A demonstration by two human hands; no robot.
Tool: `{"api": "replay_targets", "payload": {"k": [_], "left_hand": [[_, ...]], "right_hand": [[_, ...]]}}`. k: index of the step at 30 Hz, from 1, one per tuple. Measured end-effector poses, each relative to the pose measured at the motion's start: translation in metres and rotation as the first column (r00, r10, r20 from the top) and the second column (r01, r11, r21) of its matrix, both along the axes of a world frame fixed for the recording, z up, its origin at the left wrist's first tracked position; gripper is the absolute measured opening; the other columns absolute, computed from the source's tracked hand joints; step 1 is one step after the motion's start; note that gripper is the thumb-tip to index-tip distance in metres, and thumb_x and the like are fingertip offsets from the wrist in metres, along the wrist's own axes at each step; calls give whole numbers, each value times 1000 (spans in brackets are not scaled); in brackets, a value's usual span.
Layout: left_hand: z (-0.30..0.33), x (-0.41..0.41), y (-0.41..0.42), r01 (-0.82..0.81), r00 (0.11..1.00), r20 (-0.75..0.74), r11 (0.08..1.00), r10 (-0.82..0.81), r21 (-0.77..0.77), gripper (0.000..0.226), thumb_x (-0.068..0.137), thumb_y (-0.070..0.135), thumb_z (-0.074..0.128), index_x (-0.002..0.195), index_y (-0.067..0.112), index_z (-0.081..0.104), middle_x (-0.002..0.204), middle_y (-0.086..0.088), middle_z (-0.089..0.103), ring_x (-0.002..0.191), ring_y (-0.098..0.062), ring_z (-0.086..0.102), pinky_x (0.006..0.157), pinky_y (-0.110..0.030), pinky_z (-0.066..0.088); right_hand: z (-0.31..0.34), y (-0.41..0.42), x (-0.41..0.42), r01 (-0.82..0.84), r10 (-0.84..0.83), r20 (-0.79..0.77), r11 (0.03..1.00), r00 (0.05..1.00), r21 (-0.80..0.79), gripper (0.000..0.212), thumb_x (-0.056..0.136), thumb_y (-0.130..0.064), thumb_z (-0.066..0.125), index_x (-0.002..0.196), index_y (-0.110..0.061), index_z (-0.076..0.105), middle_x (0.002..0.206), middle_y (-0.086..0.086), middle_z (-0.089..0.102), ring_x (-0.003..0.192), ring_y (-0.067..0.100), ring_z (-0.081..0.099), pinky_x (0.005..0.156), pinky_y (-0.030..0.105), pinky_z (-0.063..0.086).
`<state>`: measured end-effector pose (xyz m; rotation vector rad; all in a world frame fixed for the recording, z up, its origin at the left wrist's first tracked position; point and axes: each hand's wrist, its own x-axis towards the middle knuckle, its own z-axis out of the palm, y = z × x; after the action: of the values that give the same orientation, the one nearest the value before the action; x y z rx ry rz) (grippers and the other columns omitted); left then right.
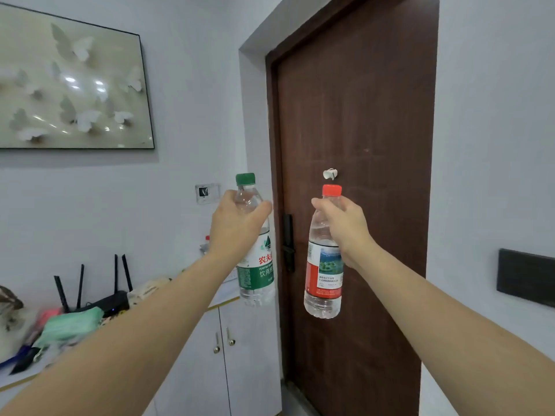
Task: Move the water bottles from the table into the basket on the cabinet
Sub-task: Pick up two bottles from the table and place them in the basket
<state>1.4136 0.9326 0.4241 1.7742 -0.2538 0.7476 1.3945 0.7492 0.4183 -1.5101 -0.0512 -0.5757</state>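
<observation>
My left hand (237, 223) grips a clear water bottle with a green cap and green label (255, 274) around its upper part. It hangs upright in the air over the right end of the white cabinet (240, 340). My right hand (345, 226) holds a second clear bottle with a red cap and red label (324, 283) by its shoulder, in front of the brown door (360, 130). Both arms are stretched forward at chest height. No basket or table shows in the head view.
The cabinet top at lower left carries a black router with antennas (102, 298), a green cloth bundle (72, 325) and other clutter. A framed butterfly picture (72, 82) hangs on the wall. A black panel (525, 277) is fixed to the right wall.
</observation>
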Motion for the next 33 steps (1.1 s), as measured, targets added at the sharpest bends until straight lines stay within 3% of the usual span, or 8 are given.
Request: {"api": "replay_targets", "payload": {"k": [5, 12, 15, 19, 23, 29, 33], "left_hand": [[6, 79, 17, 0, 1000, 21, 1000, 0, -21, 33, 81, 36, 72, 109, 21, 62, 99, 12, 67, 88, -1, 62, 70, -23, 46], [-18, 208, 58, -15, 999, -33, 1000, 14, -14, 34, 82, 40, 71, 110, 22, 62, 104, 12, 66, 93, -3, 62, 74, -28, 49], [-27, 268, 83, -9, 999, -49, 1000, 8, -15, 32, 81, 41, 70, 107, 24, 62, 105, 14, 66, 96, -6, 63, 82, -35, 53], [-25, 346, 120, -4, 998, -67, 999, 2, -35, 31, 78, 42, 70, 104, 27, 62, 106, 13, 67, 98, -8, 64, 90, -43, 55], [-16, 421, 150, 23, 993, -114, 996, -33, -81, 33, 73, 45, 71, 101, 29, 62, 104, 6, 70, 97, -15, 68, 90, -48, 56], [-32, 514, 170, 26, 985, -161, 981, -58, -193, 25, 82, 35, 73, 103, 27, 60, 103, 6, 66, 94, -18, 67, 86, -47, 57], [-43, 573, 176, 33, 979, -179, 947, -95, -320, 25, 87, 26, 70, 108, 21, 57, 107, 2, 65, 92, -20, 69, 78, -39, 57]], "right_hand": [[1, 18, 90, -54, 54, -3, 998, 999, 28, 17, 89, -36, 65, 94, -20, 67, 89, 1, 69, 88, 20, 67, 75, 34, 53], [-22, 52, 218, -77, 80, -40, 995, 996, 55, 22, 90, -37, 64, 102, -18, 66, 94, 4, 70, 89, 21, 68, 76, 34, 53], [-30, 70, 278, -73, 75, -35, 996, 997, 54, 24, 90, -37, 65, 103, -17, 66, 95, 5, 69, 88, 22, 69, 69, 31, 53], [-29, 99, 359, -68, 71, -55, 996, 996, 66, 30, 90, -39, 64, 114, -21, 64, 106, 3, 69, 99, 22, 66, 82, 36, 53], [-23, 129, 434, -102, 108, -99, 993, 989, 64, 39, 90, -41, 64, 125, -24, 60, 122, 3, 65, 115, 26, 59, 104, 49, 44], [-46, 155, 525, -168, 188, -140, 976, 972, 139, 22, 92, -36, 65, 113, -32, 59, 113, -4, 64, 101, 16, 59, 88, 36, 43], [-59, 164, 592, -177, 204, -142, 967, 968, 183, 11, 89, -35, 68, 100, -32, 65, 111, -6, 67, 112, 21, 60, 101, 42, 46]]}}
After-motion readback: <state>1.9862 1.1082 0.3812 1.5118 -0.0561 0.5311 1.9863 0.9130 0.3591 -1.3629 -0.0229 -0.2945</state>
